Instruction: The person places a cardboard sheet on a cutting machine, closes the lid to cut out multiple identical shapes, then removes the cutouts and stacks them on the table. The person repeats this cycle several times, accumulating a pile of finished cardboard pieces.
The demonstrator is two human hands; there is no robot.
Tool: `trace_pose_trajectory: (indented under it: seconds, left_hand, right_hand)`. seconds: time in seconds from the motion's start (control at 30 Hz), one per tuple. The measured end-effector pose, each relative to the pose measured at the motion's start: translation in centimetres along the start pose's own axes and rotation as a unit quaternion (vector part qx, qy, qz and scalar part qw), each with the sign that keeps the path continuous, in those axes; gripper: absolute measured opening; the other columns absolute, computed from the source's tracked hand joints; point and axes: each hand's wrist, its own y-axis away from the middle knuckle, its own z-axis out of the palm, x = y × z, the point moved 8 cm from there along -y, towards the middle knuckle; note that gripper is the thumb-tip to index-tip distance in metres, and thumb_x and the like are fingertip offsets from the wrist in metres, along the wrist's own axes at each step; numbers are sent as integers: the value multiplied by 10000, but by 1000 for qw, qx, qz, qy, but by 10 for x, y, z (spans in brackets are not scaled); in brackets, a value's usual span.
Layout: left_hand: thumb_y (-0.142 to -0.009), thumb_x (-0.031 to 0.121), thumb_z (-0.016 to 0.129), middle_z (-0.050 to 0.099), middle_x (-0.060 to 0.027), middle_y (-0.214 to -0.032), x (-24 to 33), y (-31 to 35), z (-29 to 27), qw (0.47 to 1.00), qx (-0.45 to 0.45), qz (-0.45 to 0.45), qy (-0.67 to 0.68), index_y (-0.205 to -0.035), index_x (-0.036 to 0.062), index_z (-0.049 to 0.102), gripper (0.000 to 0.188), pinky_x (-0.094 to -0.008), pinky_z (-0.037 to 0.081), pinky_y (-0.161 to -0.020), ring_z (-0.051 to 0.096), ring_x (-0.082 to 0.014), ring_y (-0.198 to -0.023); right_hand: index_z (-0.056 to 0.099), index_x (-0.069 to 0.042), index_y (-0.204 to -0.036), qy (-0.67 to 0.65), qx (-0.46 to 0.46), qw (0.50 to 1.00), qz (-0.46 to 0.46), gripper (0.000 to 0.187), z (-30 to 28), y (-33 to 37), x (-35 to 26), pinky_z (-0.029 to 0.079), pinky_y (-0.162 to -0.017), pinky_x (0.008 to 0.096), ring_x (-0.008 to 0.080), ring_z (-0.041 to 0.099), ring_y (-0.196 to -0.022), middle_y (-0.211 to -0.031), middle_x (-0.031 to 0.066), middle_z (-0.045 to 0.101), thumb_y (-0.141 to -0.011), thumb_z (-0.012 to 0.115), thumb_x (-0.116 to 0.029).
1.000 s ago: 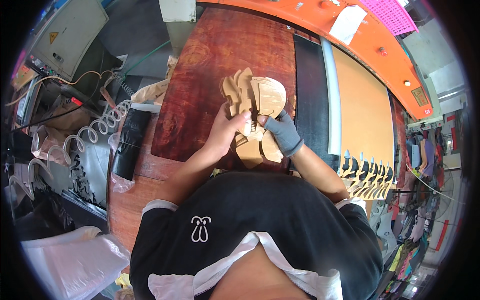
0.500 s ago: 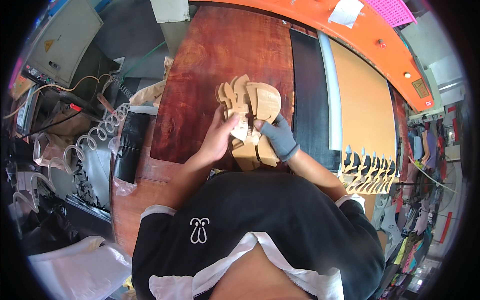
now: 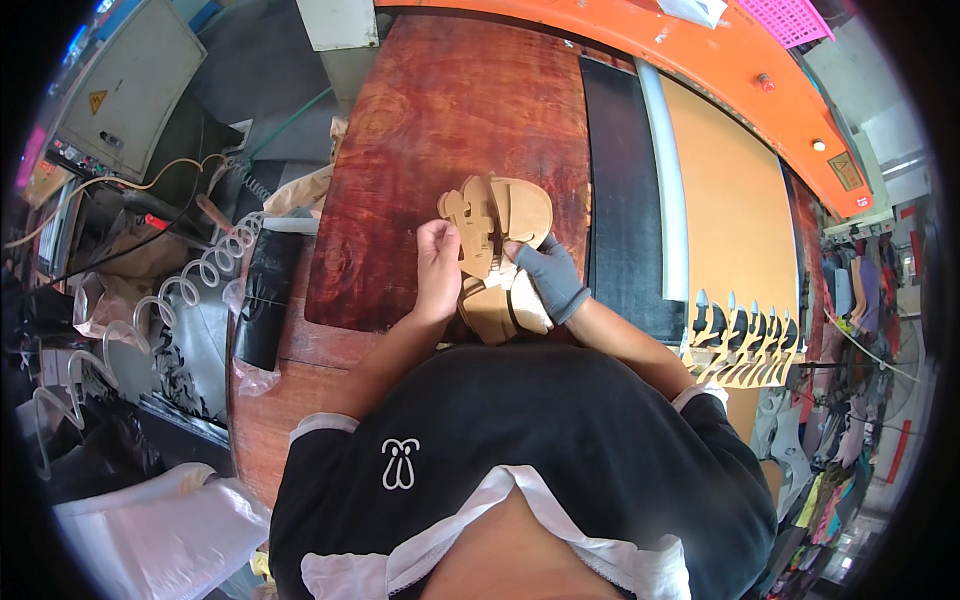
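Note:
In front of my chest is a bundle of tan cut-out sheet pieces (image 3: 523, 212), curved and sole-like, fanned apart at the top. My right hand (image 3: 552, 278), in a grey glove with the thumb tip bare, grips the right side of the bundle, its thumb on the front. My bare left hand (image 3: 438, 268) is closed at the left edge, fingers and thumb pinching the slotted tan pieces (image 3: 478, 225) there. More tan pieces (image 3: 490, 312) of the same bundle hang below the hands. The fingers behind the bundle are hidden.
Under the bundle is a reddish-brown wooden table (image 3: 400, 130). To its right lie a black strip (image 3: 630, 200), a pale tube (image 3: 668, 200) and a tan sheet (image 3: 735, 190) ending in a cut-out lattice (image 3: 745, 340). An orange machine beam (image 3: 600, 35) spans the back; a coiled hose (image 3: 190, 270) is left.
My left hand has shifted its grip, its thumb moving from the front of the pieces to their left edge. The fanned tops have drawn closer together and sit slightly lower.

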Motion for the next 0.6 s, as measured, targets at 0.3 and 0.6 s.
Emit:
trace_pose_trajectory:
  seconds: [0.3,0.6]
  left_hand:
    - [-952,185,537,590,-42,-977,-24,-8,-15,993,8,-105,58,-995,71,501,127,-273,478,-760,576,-120,-858]
    - [-891,56,588,573,-51,-1009,17,-15,-2,977,-68,168,-117,-940,33,535,75,-271,422,-880,534,-124,-948]
  right_hand:
    - [578,0,-1138,49,-6,997,61,321,-9,-5,16,484,-850,295,140,596,-953,-1052,61,639,-851,655,-122]
    - [581,7,-1100,41,-8,997,66,304,-7,-7,18,505,-804,291,138,611,-911,-1017,68,644,-840,668,-125]
